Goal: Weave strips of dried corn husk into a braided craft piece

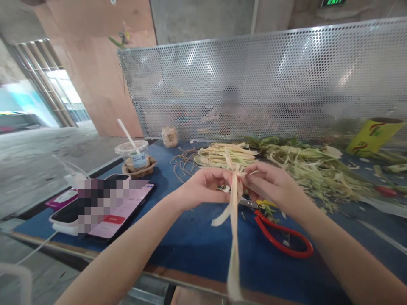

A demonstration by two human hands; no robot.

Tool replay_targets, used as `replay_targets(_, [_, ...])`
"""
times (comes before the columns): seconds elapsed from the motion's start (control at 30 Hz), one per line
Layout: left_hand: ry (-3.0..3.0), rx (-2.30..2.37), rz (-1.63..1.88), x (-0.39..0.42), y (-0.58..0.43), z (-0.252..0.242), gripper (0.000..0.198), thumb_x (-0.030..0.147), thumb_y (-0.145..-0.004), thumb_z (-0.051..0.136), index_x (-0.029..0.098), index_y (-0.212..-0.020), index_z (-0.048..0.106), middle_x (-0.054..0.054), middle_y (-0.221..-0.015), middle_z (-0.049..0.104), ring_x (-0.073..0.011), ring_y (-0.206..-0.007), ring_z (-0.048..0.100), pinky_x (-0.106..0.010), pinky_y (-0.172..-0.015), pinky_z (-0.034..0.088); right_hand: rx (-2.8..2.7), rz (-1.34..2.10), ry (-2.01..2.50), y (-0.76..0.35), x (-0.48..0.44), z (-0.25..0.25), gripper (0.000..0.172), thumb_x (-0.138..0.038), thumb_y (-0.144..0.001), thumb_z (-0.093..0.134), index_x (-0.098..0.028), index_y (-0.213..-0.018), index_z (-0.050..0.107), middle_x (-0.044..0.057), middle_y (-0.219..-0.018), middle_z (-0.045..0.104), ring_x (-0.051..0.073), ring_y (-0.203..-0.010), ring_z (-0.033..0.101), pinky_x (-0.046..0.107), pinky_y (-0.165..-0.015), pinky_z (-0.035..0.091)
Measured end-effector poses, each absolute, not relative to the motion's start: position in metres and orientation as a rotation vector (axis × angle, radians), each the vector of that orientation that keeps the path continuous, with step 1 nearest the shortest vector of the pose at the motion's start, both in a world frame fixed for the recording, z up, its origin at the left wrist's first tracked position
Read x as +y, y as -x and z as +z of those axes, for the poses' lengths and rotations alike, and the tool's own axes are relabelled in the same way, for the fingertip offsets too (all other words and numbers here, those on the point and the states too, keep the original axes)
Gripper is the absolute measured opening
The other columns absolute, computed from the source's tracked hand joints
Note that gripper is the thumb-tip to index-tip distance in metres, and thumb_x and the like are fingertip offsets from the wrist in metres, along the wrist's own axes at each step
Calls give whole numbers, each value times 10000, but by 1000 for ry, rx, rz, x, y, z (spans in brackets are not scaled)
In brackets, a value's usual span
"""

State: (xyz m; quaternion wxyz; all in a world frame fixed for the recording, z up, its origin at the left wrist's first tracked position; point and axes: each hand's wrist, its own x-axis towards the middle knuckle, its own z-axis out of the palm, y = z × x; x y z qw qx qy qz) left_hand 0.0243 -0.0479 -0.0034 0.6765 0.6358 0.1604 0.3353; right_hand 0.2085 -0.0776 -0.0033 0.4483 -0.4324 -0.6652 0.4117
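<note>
Pale dried plant strips, which look like corn husk (234, 228), hang between my two hands, with one long end dropping past the table's front edge. My left hand (208, 186) pinches the strips from the left. My right hand (270, 182) closes on them from the right, fingertips bent around a fold. Just below the right hand lie red-handled scissors (286, 245), their blades partly hidden behind the husk. Beyond my hands is a stack of flat husk strips (219, 154). Loose, shredded husks (311, 169) spread to the right of it.
On the left of the blue table (190, 250) are a phone (66, 209), a tablet-like device (140, 203) and a lidded cup with a straw (136, 159). Brown twine (184, 163) lies near a small pale roll (169, 137). A yellow container (375, 135) stands far right, before a perforated metal panel (270, 76).
</note>
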Motion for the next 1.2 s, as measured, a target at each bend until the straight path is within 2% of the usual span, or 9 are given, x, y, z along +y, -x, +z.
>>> replay_targets(0.23, [-1467,384,942,-48,-32,-9,323,90,-593,689,155,-635,375,28,-696,547,-79,-652,561,-244,-649,474,-1668,1078,1048,-203,-78,-8,104,-303,-802,475,-200,-813,487,-59,-508,518,97,-428,528,211,-428,398])
replay_targets(0.43, [-1570,582,1124,-54,-38,-11,500,140,-559,716,218,-743,258,55,-719,502,-93,-660,558,-223,-565,455,-1626,1161,1085,-194,-81,-8,89,-274,-795,462,-188,-788,483,-27,-554,584,108,-451,558,231,-459,429])
replay_targets(0.57, [-1744,823,1377,-58,-37,-12,535,181,-549,729,235,-835,280,62,-705,473,-63,-539,486,-204,-477,381,-1599,1292,995,-193,-81,-9,89,-228,-799,453,-176,-739,493,-33,-553,578,88,-454,550,218,-475,427])
replay_targets(0.7, [-2071,1004,1420,-57,-33,-15,368,252,-627,681,205,-876,415,16,-740,508,-72,-550,493,-222,-501,385,-1535,1395,903,-195,-76,-16,103,-212,-793,463,-160,-821,547,-34,-542,561,68,-419,491,204,-443,398])
replay_targets(0.83, [-2116,992,1420,-54,-34,-18,404,258,-687,619,233,-1006,373,40,-776,522,-54,-521,509,-188,-477,392,-1435,1472,870,-197,-72,-21,268,-196,-768,475,-154,-1022,546,-16,-553,573,80,-427,487,207,-419,373])
replay_targets(1.0, [-2097,1013,1420,-53,-35,-19,324,261,-688,612,224,-894,365,70,-684,485,-55,-519,520,-159,-451,373,-1414,1557,930,-196,-78,-11,486,-119,-729,434,-149,-1213,460,-9,-515,602,86,-419,495,208,-428,372])
replay_targets(1.13, [-2222,1051,1328,-52,-32,-18,198,305,-727,570,202,-864,471,21,-793,524,-47,-535,507,-161,-457,376,-1449,1547,973,-195,-81,-8,627,-120,-738,421,-211,-1342,279,-1,-574,645,106,-451,526,238,-472,404])
replay_targets(1.2, [-2237,1060,1283,-52,-32,-17,208,352,-742,551,189,-870,535,0,-813,547,-40,-501,487,-163,-441,372,-1466,1488,973,-196,-79,-9,686,-107,-732,426,-235,-1368,206,-27,-547,623,105,-444,512,240,-477,404])
